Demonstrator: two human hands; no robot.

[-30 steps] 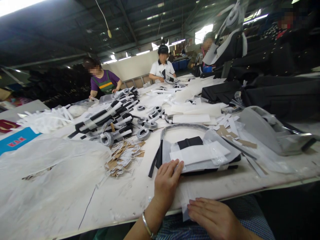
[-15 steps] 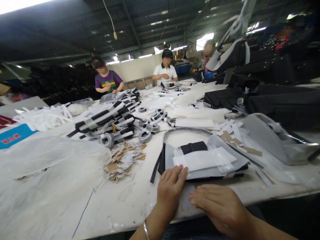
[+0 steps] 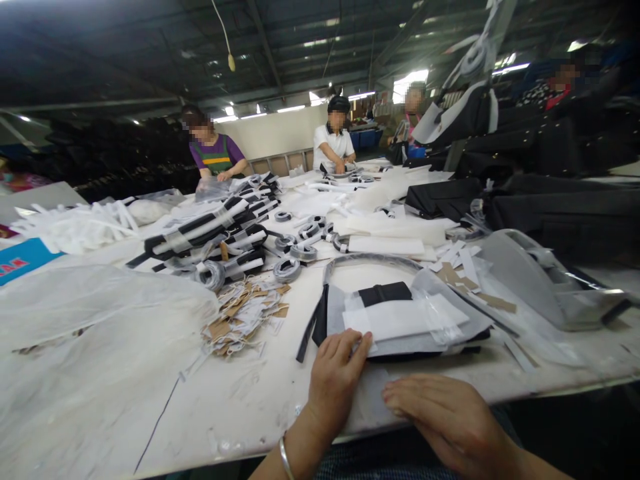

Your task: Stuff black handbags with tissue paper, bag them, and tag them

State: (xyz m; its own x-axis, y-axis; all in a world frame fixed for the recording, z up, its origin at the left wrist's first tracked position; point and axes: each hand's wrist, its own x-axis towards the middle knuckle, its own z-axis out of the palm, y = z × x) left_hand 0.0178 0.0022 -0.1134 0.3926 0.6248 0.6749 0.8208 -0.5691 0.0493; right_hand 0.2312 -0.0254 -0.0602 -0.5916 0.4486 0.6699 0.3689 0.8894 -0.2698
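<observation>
My left hand (image 3: 336,377) rests at the near-left edge of a black bag (image 3: 323,320) wrapped in translucent sheeting, its fingertips on a white sheet (image 3: 400,321) that lies across the bag. Its fingers lie flat with the thumb slightly apart. Between my hands, a small translucent plastic piece (image 3: 371,393) lies at the table's near edge. My right hand (image 3: 445,410) is stretched out low beside that plastic, fingertips at its right side, thumb hidden. A wrapped strap (image 3: 370,257) arches behind the bag.
Brown and white tags (image 3: 243,320) lie in a heap to the left, near plastic sheeting (image 3: 100,313). Behind are coiled wrapped straps (image 3: 287,268) and bundled black pieces (image 3: 205,233). A grey translucent piece (image 3: 540,280) stands right. Co-workers (image 3: 334,143) work across the table.
The view has shifted slightly. My right hand sits a little farther from my left, with more of the plastic piece showing. The co-workers' arms have moved.
</observation>
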